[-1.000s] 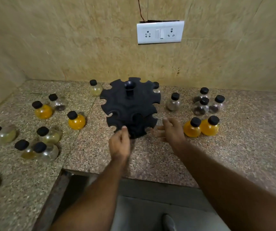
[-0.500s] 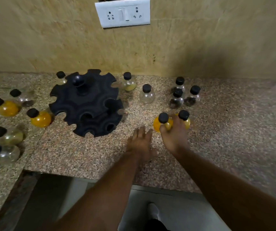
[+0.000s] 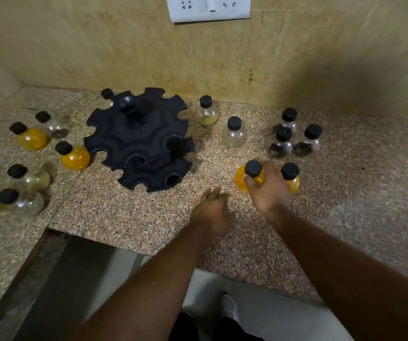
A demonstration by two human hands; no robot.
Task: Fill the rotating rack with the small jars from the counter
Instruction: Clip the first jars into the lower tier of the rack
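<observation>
The right hand (image 3: 269, 190) was seen curled round the neck of an orange jar (image 3: 240, 179), just under its black cap, the thumb pressed against the near side of the neck. The jar was placed on the speckled counter (image 3: 124, 217), to the right of and slightly nearer than the rotating rack (image 3: 136, 141), and apart from it. A second orange jar (image 3: 293, 184) was found touching the right side of the hand.

The left hand (image 3: 211, 210) was held low over the counter, just left of the right hand, with its fingers stretched forward and nothing gripped. It was blurred, so contact with the stone could not be told.

The black two-tier rack was set upright toward the far left of the counter. To its right, further back, a pale jar (image 3: 207, 114) and a clear jar (image 3: 233, 136) were stood, and beyond them three dark-filled jars (image 3: 280, 146) were clustered. More jars, two of them orange (image 3: 75, 158), were spread out left of the rack. A white socket plate (image 3: 210, 8) was mounted on the far wall.
</observation>
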